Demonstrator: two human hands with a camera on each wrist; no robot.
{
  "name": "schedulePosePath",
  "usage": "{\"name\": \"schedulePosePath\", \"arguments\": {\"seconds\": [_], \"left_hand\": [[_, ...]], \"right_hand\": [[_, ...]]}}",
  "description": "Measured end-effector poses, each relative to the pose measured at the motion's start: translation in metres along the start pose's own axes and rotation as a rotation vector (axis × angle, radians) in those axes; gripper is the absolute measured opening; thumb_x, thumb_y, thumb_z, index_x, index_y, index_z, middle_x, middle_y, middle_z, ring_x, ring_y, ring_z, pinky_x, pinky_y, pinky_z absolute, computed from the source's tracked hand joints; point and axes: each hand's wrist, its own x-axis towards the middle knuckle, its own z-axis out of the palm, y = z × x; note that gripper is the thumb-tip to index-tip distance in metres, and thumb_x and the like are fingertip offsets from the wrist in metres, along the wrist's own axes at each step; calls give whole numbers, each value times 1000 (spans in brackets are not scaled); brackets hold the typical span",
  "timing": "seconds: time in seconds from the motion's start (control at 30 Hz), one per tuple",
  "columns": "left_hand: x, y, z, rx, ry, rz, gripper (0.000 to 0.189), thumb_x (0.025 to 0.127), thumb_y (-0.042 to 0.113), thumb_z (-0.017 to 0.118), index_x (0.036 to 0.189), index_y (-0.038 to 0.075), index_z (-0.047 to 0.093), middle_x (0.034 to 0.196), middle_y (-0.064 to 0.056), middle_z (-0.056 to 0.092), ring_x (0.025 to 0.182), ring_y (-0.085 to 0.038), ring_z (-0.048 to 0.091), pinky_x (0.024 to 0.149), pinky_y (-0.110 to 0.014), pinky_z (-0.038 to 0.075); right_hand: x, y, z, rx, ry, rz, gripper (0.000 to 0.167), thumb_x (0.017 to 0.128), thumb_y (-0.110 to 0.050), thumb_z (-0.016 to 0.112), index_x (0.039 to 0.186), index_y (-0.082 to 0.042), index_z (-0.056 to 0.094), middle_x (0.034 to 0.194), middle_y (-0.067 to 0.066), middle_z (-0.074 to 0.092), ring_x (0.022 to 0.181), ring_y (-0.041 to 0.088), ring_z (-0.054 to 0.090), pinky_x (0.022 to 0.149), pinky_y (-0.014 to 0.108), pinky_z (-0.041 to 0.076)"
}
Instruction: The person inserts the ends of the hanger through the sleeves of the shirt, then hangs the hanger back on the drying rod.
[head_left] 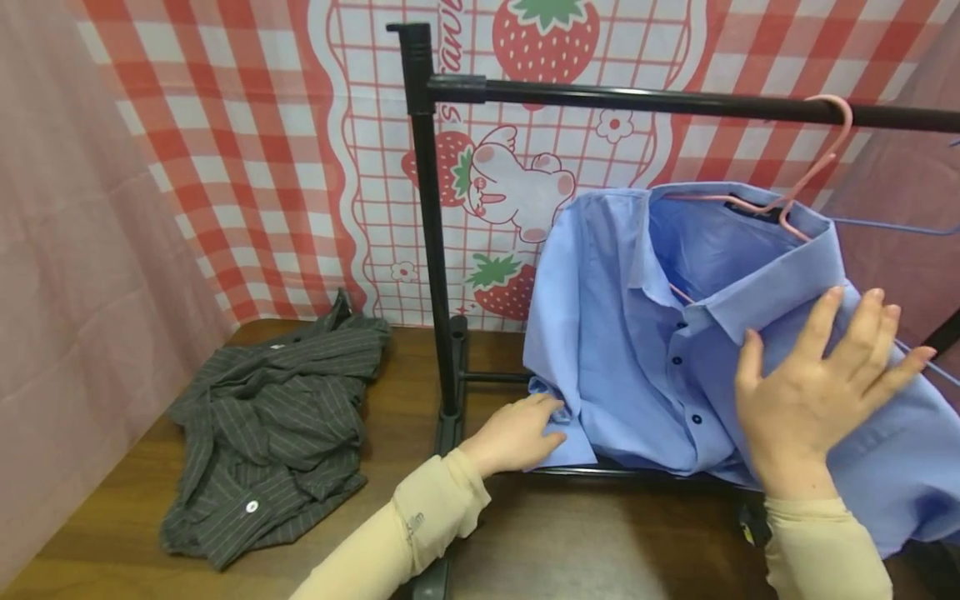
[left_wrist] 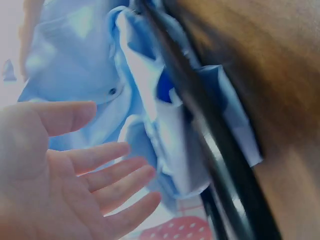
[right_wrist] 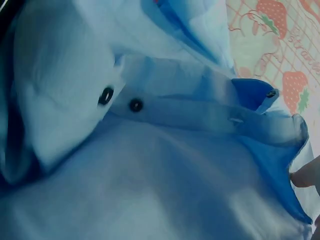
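Note:
A light blue button-up shirt hangs on a pink hanger hooked over the black rail, its lower part bunched on the rack's low bar. My left hand is beside the shirt's sleeve end at the left, and in the left wrist view its fingers are spread and hold nothing. Over the chest, just below the collar, my right hand has its fingers extended, the back of the hand facing the head camera. Dark buttons run along the placket in the right wrist view, where fingertips show at the right edge.
A crumpled dark striped shirt lies on the wooden table at the left. The black rack's upright stands between the two shirts. Behind the shirt at the right is a blue hanger. A strawberry-print cloth covers the back.

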Motion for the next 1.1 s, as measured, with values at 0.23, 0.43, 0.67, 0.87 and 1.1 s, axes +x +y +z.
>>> {"name": "schedulePosePath", "arguments": {"seconds": [0.23, 0.43, 0.67, 0.87, 1.1], "left_hand": [[-24, -5, -22, -91, 138, 19, 27, 91, 27, 49, 111, 14, 63, 113, 0, 61, 106, -16, 57, 86, -32, 46], [-42, -6, -41, -112, 246, 11, 23, 91, 27, 51, 105, 17, 66, 104, 4, 65, 91, -11, 60, 75, -28, 47], [-63, -13, -68, -32, 415, -7, 15, 90, 27, 55, 96, 19, 66, 91, 7, 65, 75, -7, 58, 67, -28, 46], [-81, -26, -93, -45, 517, -113, 13, 89, 26, 57, 93, 20, 67, 85, 9, 65, 66, -6, 55, 62, -29, 45], [-100, -53, -124, -88, 623, -217, 18, 90, 27, 55, 98, 14, 67, 83, 1, 66, 52, -10, 43, 54, -29, 39]], "right_hand": [[-11, -6, -6, -9, 4, 60, 54, 80, -24, 57, 129, -5, 45, 141, 13, 34, 133, 31, 25, 107, 56, 1], [-15, -22, -10, 23, 24, 120, 53, 78, -20, 57, 127, -4, 46, 139, 16, 34, 132, 35, 24, 107, 55, -1], [-18, -31, -9, 26, 18, 142, 54, 79, -21, 57, 129, -4, 45, 139, 16, 35, 133, 33, 24, 108, 53, -1], [-21, -36, -10, 55, 27, 145, 49, 78, -20, 57, 122, -1, 49, 135, 14, 40, 131, 29, 29, 109, 49, -1], [-25, -55, -9, 179, 100, 108, 44, 78, -27, 54, 113, 0, 55, 128, 14, 48, 124, 30, 38, 109, 49, 8]]}}
